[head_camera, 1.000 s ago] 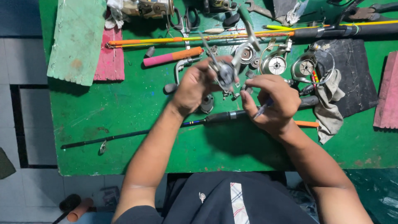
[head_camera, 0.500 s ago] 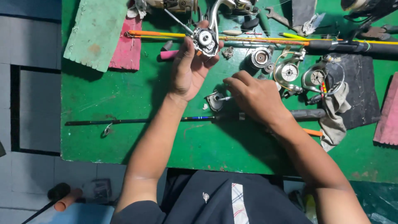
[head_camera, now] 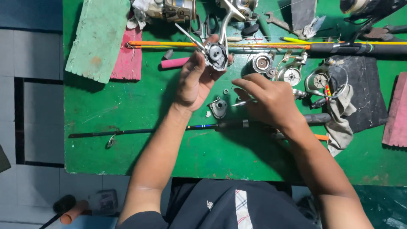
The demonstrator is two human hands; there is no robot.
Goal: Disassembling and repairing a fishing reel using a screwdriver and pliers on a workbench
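A person sits at a green-painted wooden desk (head_camera: 140, 152) strewn with fishing tackle, seen from above by a head-worn camera.

The left hand (head_camera: 196, 80) is raised above the middle of the desk, its fingers (head_camera: 193, 70) clasped around an opened silver metal spinning reel body (head_camera: 216, 55) with its gears showing and a thin handle arm sticking up toward 12 o'clock.

The right hand (head_camera: 271, 99), at 3 o'clock from the left, hovers low over the desk. Its fingers pinch a slim silver pointed tool (head_camera: 242, 102), the tip aimed toward 9 o'clock.

Just beyond that tip lies a small grey metal reel side cover (head_camera: 218, 108), flat on the desk, with a tiny metal washer (head_camera: 226, 90) at its 12 o'clock.

A long dark fishing rod (head_camera: 148, 130) runs across the desk at 6 o'clock from both hands. At 2 o'clock sit round silver reel spools (head_camera: 292, 76), and a grey rag (head_camera: 341, 114) lies at 3 o'clock.

To do this well, it seems wise to hold the reel body steady with the open side facing up, so no gears slip out, and to bring the tool tip to the small parts slowly, since they could easily roll away.
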